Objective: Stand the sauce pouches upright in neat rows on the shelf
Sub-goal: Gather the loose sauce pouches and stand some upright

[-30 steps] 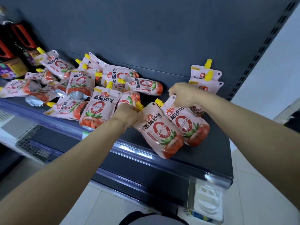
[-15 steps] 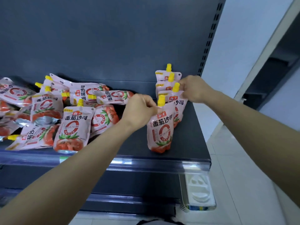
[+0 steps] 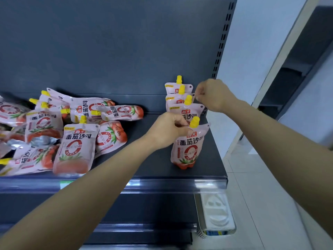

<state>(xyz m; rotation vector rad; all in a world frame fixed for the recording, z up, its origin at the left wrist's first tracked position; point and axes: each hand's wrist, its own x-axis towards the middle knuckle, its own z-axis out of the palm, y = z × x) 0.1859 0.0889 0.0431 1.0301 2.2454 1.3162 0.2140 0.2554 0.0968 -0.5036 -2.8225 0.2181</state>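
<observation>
Dark shelf (image 3: 207, 170) carrying it all, heap of sauce pouches (image 3: 75, 134) lying flat at its left, four standing in a row at the right end, left hand (image 3: 167, 130) pinching the front pouch (image 3: 188, 145) by its top, right hand (image 3: 214, 94) pinching a corner of the second pouch from the back (image 3: 177, 100).

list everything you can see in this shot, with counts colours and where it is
upright sauce pouches: four, pink with yellow caps, one row front to back at the shelf's right end
loose sauce pouches: about ten, pink, lying heaped on the left
shelf: one, dark grey
white tray: one, below the shelf's right corner
left hand: pinching the front pouch's top
right hand: pinching the top corner of a pouch further back
</observation>
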